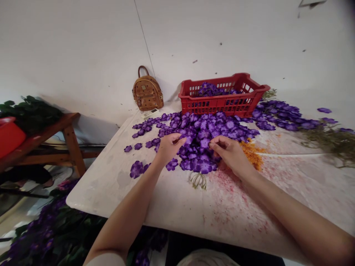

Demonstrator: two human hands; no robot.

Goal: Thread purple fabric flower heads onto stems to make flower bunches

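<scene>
A heap of purple artificial flower heads (198, 160) spreads over the middle of the white table, between and beyond my hands. My left hand (169, 146) is at the heap's left side, thumb and forefinger closed at the edge of a purple flower (188, 141). On the right, my right hand (229, 150) is pinched at the tips beside another purple flower (204, 143); what lies between those fingertips is too small to make out. A little bunch of pale green stems (198, 181) lies in front of the heap. Small orange-yellow pieces (253, 154) are piled by my right hand.
Behind the heap stands a red plastic crate (216, 103) with purple flowers inside. A brown backpack (148, 92) and a calculator (150, 113) are at the back left. Green stems (330, 140) lie at the right. A wooden bench (70, 138) stands beyond the table's left edge.
</scene>
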